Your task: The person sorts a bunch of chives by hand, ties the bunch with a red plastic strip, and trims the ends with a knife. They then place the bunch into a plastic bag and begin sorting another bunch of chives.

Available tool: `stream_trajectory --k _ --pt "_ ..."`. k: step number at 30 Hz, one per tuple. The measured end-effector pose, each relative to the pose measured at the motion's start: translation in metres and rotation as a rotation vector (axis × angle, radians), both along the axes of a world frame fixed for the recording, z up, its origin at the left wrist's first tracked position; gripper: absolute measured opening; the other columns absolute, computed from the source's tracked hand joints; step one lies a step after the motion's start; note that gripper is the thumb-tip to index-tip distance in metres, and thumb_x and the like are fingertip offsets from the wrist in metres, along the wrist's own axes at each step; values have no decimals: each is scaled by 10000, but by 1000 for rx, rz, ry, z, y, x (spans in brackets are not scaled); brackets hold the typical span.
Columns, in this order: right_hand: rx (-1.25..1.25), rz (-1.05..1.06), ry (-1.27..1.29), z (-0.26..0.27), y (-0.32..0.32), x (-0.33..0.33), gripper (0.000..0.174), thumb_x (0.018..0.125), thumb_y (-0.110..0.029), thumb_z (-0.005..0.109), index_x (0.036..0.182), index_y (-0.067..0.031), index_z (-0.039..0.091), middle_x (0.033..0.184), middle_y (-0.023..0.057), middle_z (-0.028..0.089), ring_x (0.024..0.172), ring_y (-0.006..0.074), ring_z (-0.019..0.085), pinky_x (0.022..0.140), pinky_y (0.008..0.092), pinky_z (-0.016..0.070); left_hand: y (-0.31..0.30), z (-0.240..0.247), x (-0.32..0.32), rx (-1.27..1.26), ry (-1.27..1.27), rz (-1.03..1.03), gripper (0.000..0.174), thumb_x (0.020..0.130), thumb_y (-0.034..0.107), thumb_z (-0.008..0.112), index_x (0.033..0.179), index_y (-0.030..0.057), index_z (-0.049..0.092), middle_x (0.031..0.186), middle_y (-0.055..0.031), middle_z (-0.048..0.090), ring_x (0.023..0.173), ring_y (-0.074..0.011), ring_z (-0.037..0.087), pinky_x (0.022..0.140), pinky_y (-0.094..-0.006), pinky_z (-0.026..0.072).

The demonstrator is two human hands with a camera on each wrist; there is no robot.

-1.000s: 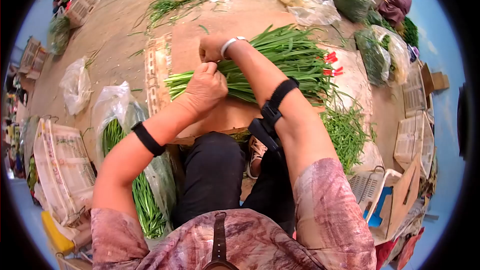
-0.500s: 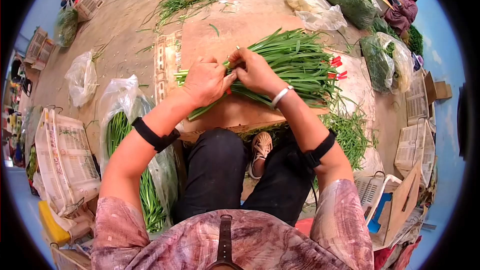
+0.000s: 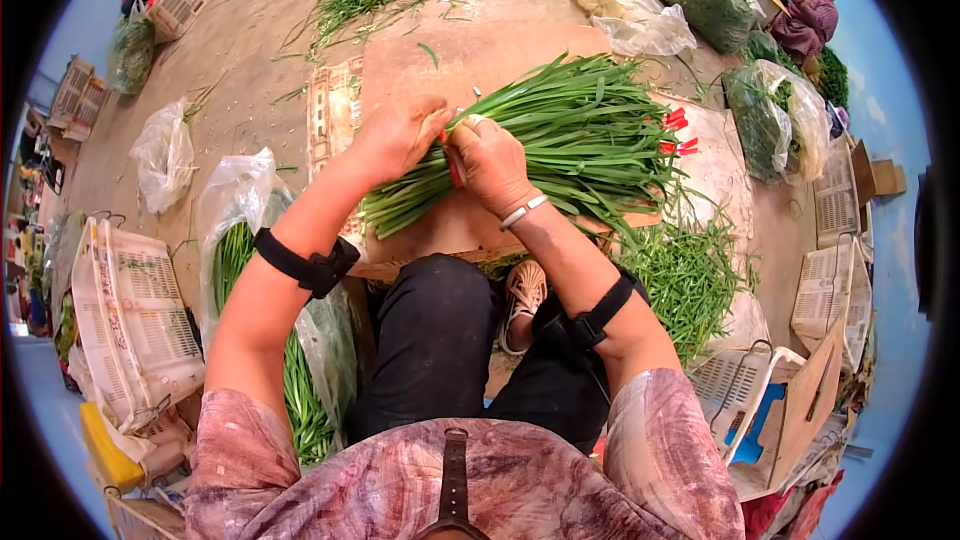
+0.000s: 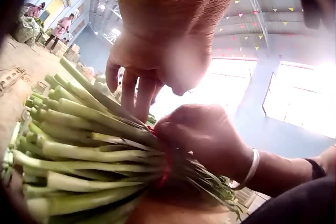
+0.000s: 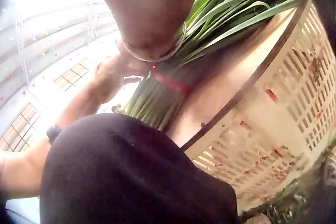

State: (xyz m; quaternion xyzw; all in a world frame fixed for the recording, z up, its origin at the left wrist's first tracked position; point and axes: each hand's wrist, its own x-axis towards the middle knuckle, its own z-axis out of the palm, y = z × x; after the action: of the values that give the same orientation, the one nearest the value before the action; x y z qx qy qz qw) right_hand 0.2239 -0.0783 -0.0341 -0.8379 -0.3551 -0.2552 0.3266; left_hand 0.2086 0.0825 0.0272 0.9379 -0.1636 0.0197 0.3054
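Observation:
A thick bunch of Chinese chives [image 3: 570,130] lies across a wooden board [image 3: 395,65], pale stems to the left and long green leaves to the right. A red tie [image 4: 167,166] circles the stems. My right hand [image 3: 490,162], with a white bangle at its wrist, pinches at this tie on top of the bunch. On the stem side is my left hand [image 3: 400,138], its fingertips right by the tie. In the left wrist view its fingers [image 4: 129,90] reach down behind the stems with the thumb apart.
The board sits on a plastic crate [image 5: 252,150] at my knees. Red ties [image 3: 680,132] lie beyond the leaf tips. Loose green trimmings [image 3: 685,285] are heaped at right. A plastic bag of greens [image 3: 238,250] stands left, near stacked crates [image 3: 135,310].
My right hand drew back from the far side of the bunch to its near top, at the red tie. My left hand has lifted slightly and moved off the stems toward the tie.

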Motion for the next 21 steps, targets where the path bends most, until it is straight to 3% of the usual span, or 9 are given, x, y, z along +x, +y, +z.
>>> stream_trajectory --k 1,3,4,5,7,9,11,18,21 --pt "-2 1 0 0 -1 0 100 727 -158 610 732 -85 542 745 76 527 717 270 546 600 384 454 7 -9 5 -2 0 1 448 910 314 458 1125 -75 513 830 -205 630 772 -305 628 716 -354 479" --pt "26 40 20 1 -4 -1 99 707 -125 624 720 -79 537 748 76 528 716 263 546 604 375 459 17 -23 16 -402 209 -74 325 866 208 560 1054 -56 581 923 -185 638 832 -270 634 771 -338 484" --pt "44 61 30 0 -4 1 103 700 -112 628 717 -76 534 752 71 528 722 264 544 604 374 457 23 -22 22 -431 309 -24 303 808 138 633 1041 -51 592 1000 -147 635 885 -219 622 804 -318 482" --pt "43 62 31 -1 -4 1 103 700 -112 628 717 -76 534 752 71 528 722 264 544 604 374 457 25 -24 26 -432 309 -23 303 808 138 633 1041 -51 592 1000 -147 635 885 -219 622 804 -318 482" --pt "61 72 25 -2 -4 1 104 696 -112 632 719 -77 536 762 66 533 735 260 545 611 369 458 25 -24 34 -57 -137 -54 301 785 93 640 1046 -50 591 982 -123 641 844 -166 611 777 -288 483" --pt "59 76 26 -1 -4 1 104 695 -110 633 723 -77 538 769 65 535 742 258 546 615 367 458 24 -29 41 -63 -42 -36 306 753 53 649 1032 -60 593 912 -109 648 792 -127 596 753 -259 477" --pt "59 79 25 0 -4 2 104 693 -108 634 727 -78 540 776 64 538 748 256 547 619 365 459 23 -37 46 -366 349 -35 337 731 29 654 1052 -45 588 838 -96 643 731 -122 586 714 -246 475" --pt "-8 43 20 13 -8 4 73 701 -125 605 690 -81 548 739 58 547 723 250 559 595 352 471 14 -27 21 -379 176 157 264 703 -25 645 955 -38 567 720 -50 600 662 -94 566 632 -235 471" --pt "-108 10 -10 32 -9 14 63 703 -125 574 660 -83 555 745 68 562 725 250 577 588 353 480 -2 -14 -7 -313 33 278 209 689 -43 632 882 -19 554 682 -70 591 639 -135 587 602 -267 476"
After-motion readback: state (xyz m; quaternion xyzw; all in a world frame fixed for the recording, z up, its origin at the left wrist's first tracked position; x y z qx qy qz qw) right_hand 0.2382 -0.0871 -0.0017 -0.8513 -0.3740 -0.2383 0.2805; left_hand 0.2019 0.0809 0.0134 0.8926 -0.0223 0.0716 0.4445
